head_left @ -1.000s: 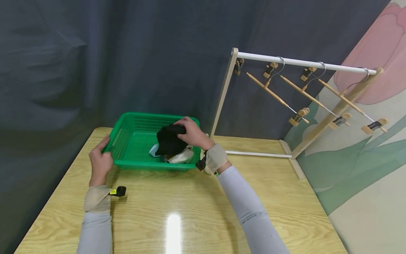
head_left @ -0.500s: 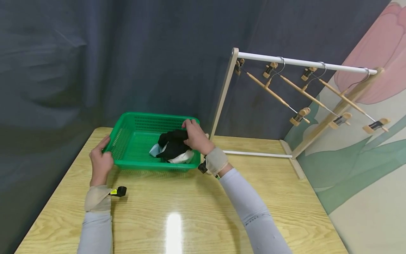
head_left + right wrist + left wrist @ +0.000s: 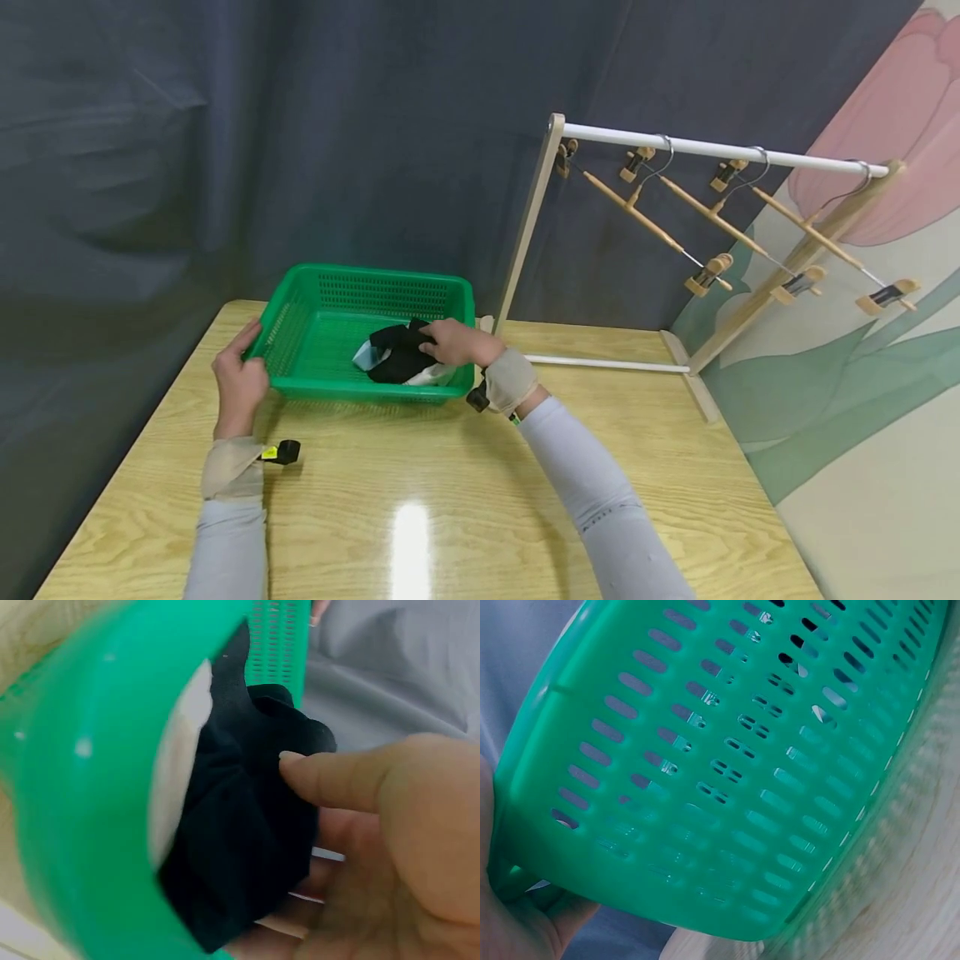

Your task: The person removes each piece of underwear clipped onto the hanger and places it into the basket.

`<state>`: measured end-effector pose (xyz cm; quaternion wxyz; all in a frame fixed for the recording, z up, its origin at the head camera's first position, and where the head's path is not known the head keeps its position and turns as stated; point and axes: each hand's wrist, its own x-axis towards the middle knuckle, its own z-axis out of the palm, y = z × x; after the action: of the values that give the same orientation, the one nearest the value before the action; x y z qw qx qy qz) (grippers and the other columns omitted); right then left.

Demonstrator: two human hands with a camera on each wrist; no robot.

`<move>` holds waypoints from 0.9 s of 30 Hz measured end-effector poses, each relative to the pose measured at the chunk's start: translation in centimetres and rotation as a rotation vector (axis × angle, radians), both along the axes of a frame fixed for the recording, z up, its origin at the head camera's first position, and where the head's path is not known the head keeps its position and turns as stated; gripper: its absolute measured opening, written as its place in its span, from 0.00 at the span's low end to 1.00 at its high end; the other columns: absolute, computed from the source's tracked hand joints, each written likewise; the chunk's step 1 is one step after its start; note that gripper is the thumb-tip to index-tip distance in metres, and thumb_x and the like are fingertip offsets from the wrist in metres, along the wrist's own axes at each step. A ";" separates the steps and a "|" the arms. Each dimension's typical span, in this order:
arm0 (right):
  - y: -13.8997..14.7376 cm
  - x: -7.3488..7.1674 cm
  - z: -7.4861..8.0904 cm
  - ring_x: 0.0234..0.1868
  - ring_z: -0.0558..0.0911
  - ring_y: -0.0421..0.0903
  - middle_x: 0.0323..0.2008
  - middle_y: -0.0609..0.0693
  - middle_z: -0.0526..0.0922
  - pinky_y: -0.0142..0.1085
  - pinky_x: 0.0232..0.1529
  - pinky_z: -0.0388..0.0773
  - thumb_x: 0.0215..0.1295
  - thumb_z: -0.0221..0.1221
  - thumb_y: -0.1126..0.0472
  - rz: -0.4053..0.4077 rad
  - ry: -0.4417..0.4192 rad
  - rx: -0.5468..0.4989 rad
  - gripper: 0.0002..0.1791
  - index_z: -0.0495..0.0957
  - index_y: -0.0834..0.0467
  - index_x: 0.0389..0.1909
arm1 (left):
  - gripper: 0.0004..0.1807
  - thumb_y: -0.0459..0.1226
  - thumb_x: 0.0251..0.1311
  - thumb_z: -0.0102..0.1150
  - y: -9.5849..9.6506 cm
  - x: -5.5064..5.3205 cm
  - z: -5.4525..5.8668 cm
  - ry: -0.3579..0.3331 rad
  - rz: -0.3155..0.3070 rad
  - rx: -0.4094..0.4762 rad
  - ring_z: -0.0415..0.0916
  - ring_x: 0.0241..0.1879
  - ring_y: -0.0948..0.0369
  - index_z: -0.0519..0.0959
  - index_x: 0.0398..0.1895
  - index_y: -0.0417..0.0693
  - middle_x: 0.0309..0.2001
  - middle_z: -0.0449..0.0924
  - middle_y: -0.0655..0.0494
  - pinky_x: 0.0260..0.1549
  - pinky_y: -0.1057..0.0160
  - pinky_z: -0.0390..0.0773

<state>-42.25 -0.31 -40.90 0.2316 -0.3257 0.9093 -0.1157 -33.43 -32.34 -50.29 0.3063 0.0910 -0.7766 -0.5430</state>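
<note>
A green plastic basket (image 3: 360, 390) stands at the back left of the table. My left hand (image 3: 242, 385) grips its left end, fingers over the rim and thumb at the near corner; the slotted basket wall (image 3: 637, 855) fills the left wrist view. Inside, at the basket's right end, my right hand (image 3: 456, 342) holds a crumpled black cloth (image 3: 397, 364). In the right wrist view the thumb lies on the near face of the black cloth (image 3: 247, 802), with the fingers behind it. A light blue cloth (image 3: 364, 357) and a white cloth (image 3: 432, 375) show from under the black one.
Right of the basket, a wooden rack with a white top bar (image 3: 727, 150) carries three wooden clip hangers (image 3: 633, 212). A dark curtain (image 3: 375, 150) hangs behind the wooden table (image 3: 337, 500). A painted wall (image 3: 862, 400) borders the right side.
My right hand has come down with the black cloth, which now lies lower and flatter over the other cloths. The left hand and the basket have stayed in place.
</note>
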 end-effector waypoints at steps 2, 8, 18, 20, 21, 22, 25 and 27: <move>0.1 -0.1 -0.4 0.44 0.81 0.44 0.77 0.58 0.63 0.38 0.54 0.73 0.84 0.42 0.54 -0.006 -0.043 0.059 0.30 0.53 0.62 0.80 | 0.39 0.18 0.46 0.33 0.2 -0.1 0.0 -0.004 -0.005 0.004 0.66 0.71 0.45 0.74 0.66 0.31 0.69 0.73 0.40 0.72 0.58 0.63; 0.4 -0.5 -1.1 0.12 0.53 0.40 0.82 0.53 0.48 0.36 0.32 0.66 0.85 0.39 0.54 -0.063 -0.138 0.135 0.32 0.43 0.57 0.82 | 0.38 0.18 0.48 0.34 0.9 -0.2 -0.1 -0.020 -0.026 0.010 0.65 0.72 0.46 0.74 0.67 0.32 0.70 0.72 0.40 0.72 0.56 0.63; 0.3 -0.9 -1.9 0.27 0.75 0.39 0.79 0.61 0.56 0.35 0.45 0.72 0.84 0.41 0.50 -0.040 -0.116 0.090 0.36 0.41 0.61 0.81 | 0.35 0.21 0.53 0.33 0.6 -1.2 0.6 -0.062 -0.040 -0.034 0.65 0.72 0.46 0.73 0.68 0.33 0.70 0.72 0.41 0.71 0.49 0.63; 0.4 -0.8 -1.9 0.54 0.82 0.45 0.78 0.61 0.56 0.36 0.60 0.72 0.83 0.42 0.47 -0.034 -0.099 0.071 0.38 0.42 0.62 0.81 | 0.35 0.22 0.55 0.33 0.4 -1.2 0.8 -0.094 -0.043 -0.039 0.63 0.73 0.47 0.73 0.69 0.34 0.71 0.71 0.43 0.72 0.48 0.62; 0.5 -0.8 -1.9 0.68 0.75 0.48 0.78 0.62 0.56 0.38 0.68 0.68 0.83 0.42 0.46 -0.030 -0.089 0.064 0.39 0.42 0.62 0.81 | 0.35 0.22 0.55 0.34 0.3 -1.2 0.8 -0.108 -0.045 -0.044 0.63 0.73 0.48 0.73 0.69 0.35 0.71 0.71 0.44 0.72 0.48 0.62; 0.5 -0.7 -1.9 0.77 0.62 0.50 0.79 0.61 0.54 0.41 0.74 0.62 0.82 0.42 0.44 -0.023 -0.077 0.057 0.40 0.42 0.63 0.81 | 0.35 0.23 0.56 0.34 0.2 -1.2 0.8 -0.119 -0.048 -0.052 0.63 0.74 0.48 0.73 0.69 0.35 0.71 0.71 0.45 0.72 0.48 0.62; 0.6 -0.9 -1.7 0.82 0.48 0.54 0.81 0.60 0.45 0.45 0.79 0.53 0.82 0.42 0.42 -0.020 -0.041 0.014 0.41 0.41 0.64 0.81 | 0.33 0.25 0.60 0.35 -0.4 -1.2 1.2 -0.137 -0.080 -0.096 0.60 0.75 0.44 0.71 0.70 0.34 0.73 0.68 0.42 0.74 0.45 0.58; 0.7 -1.0 -1.6 0.82 0.46 0.55 0.82 0.59 0.45 0.46 0.79 0.50 0.82 0.41 0.41 -0.030 -0.006 -0.014 0.41 0.41 0.62 0.82 | 0.31 0.26 0.63 0.36 -0.6 -1.3 1.5 -0.139 -0.105 -0.166 0.59 0.74 0.40 0.69 0.70 0.31 0.73 0.67 0.38 0.73 0.40 0.57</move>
<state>-43.25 0.38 -42.52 0.2303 -0.3131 0.9127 -0.1265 -34.71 -32.95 -48.75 0.2293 0.0618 -0.8418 -0.4848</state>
